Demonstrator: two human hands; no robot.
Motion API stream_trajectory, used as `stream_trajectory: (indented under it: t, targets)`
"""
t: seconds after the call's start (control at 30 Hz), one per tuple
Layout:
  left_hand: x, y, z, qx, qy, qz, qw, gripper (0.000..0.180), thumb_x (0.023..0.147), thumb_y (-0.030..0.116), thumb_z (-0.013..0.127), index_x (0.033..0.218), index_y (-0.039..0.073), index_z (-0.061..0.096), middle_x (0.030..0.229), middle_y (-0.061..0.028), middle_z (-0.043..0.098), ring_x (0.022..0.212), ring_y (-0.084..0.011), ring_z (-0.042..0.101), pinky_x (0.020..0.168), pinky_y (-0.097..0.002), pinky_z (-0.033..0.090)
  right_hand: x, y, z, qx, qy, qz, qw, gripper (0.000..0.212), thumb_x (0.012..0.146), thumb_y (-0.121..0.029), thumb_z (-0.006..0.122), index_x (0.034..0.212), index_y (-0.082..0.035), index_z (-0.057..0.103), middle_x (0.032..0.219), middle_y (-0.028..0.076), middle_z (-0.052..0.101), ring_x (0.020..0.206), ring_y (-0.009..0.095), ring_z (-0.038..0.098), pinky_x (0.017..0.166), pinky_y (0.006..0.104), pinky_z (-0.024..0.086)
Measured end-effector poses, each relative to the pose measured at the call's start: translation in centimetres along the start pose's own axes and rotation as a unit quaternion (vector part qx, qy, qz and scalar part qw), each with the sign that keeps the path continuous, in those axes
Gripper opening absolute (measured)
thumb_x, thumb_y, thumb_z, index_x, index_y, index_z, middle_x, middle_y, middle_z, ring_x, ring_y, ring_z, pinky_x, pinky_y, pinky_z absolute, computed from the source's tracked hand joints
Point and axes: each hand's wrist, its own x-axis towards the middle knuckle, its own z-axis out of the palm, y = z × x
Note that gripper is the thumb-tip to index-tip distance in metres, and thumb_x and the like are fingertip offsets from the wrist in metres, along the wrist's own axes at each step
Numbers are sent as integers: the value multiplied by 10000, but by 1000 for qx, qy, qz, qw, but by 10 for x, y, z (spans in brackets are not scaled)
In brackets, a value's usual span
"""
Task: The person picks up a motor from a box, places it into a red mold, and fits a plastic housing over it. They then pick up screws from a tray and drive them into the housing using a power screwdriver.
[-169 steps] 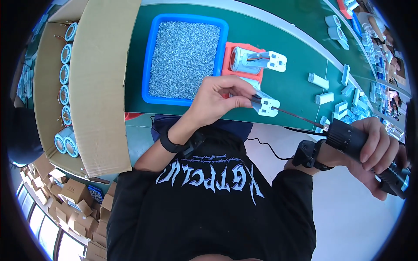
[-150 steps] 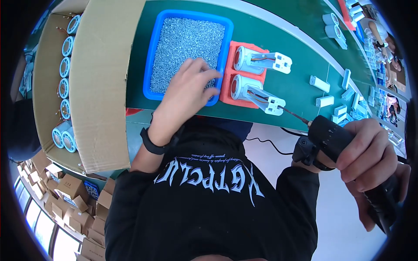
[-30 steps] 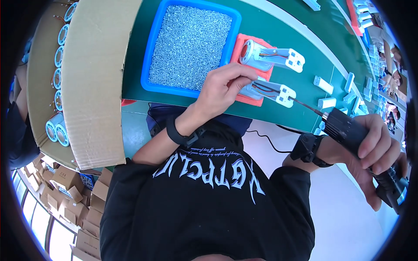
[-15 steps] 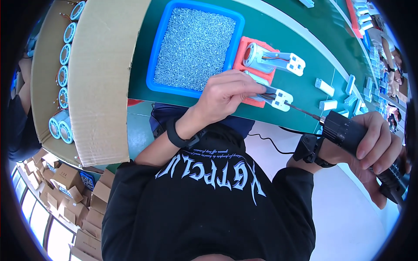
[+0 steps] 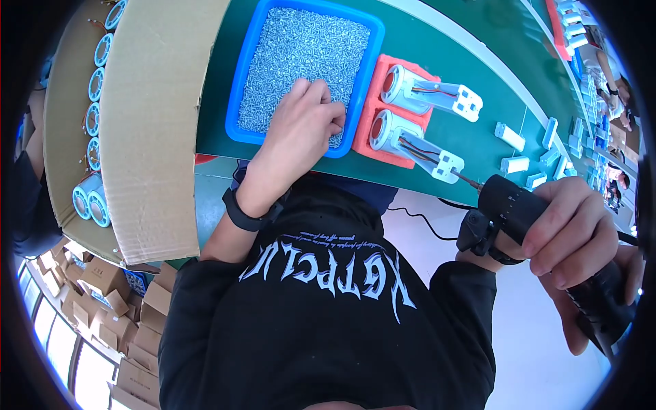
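My left hand [image 5: 301, 124] reaches into a blue plastic tray [image 5: 236, 96] full of small silver screws [image 5: 304, 55]. Its fingers are curled together down among the screws; whatever they pinch is hidden. In my right hand [image 5: 574, 236] is a black electric screwdriver [image 5: 509, 205], its thin bit pointing left. The bit's tip meets the white end plate of the nearer motor assembly [image 5: 396, 130], a round white motor with a bracket and dark wires. A matching motor assembly [image 5: 410, 89] lies just beyond. Both rest in a red foam holder [image 5: 370, 145].
A cardboard box [image 5: 157, 130] at the left holds a row of round motors [image 5: 93, 117]. Several white bracket parts [image 5: 509, 137] lie on the green table [image 5: 465, 75] at the right. A cable [image 5: 427, 220] hangs below the table edge. Another person [image 5: 605, 75] is at the far right.
My left hand has left the nearer motor assembly and moved left into the screw tray. The screwdriver has shifted slightly left and down, its bit still at the end plate.
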Motion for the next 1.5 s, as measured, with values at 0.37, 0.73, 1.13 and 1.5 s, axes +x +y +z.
stream_trajectory:
  t: [0.37, 0.73, 1.13, 1.5]
  targets:
    - [15, 9, -8, -155, 94, 22, 983, 63, 738, 8, 646, 754, 29, 589, 768, -78, 585, 794, -254, 576, 716, -357, 464, -1, 13, 14, -18, 38, -120, 992, 686, 736, -527, 716, 1195, -95, 447, 737, 82, 600, 517, 149, 624, 475, 237, 533]
    - [28, 34, 38, -240, 157, 181, 941, 124, 712, -52, 661, 792, 34, 620, 788, -82, 639, 788, -228, 633, 648, -295, 490, -4, 12, 14, 14, 39, -168, 985, 641, 739, -497, 727, 1155, -86, 466, 715, 77, 605, 506, 154, 620, 470, 233, 533]
    - [43, 42, 11, -310, 120, 74, 940, 111, 781, -35, 631, 877, 20, 644, 846, -85, 658, 791, -208, 640, 683, -285, 496, -21, -72, -3, -176, 309, -354, 865, 511, 856, -391, 589, 1197, -28, 476, 676, -2, 500, 481, 91, 506, 442, 231, 513]
    - [70, 56, 18, -549, 79, 17, 832, 121, 778, -55, 632, 880, -8, 679, 862, -66, 683, 772, -126, 645, 704, -255, 518, -6, -42, -16, -51, 231, -281, 930, 506, 843, -415, 598, 1194, -67, 488, 688, 0, 482, 491, 103, 480, 463, 274, 498]
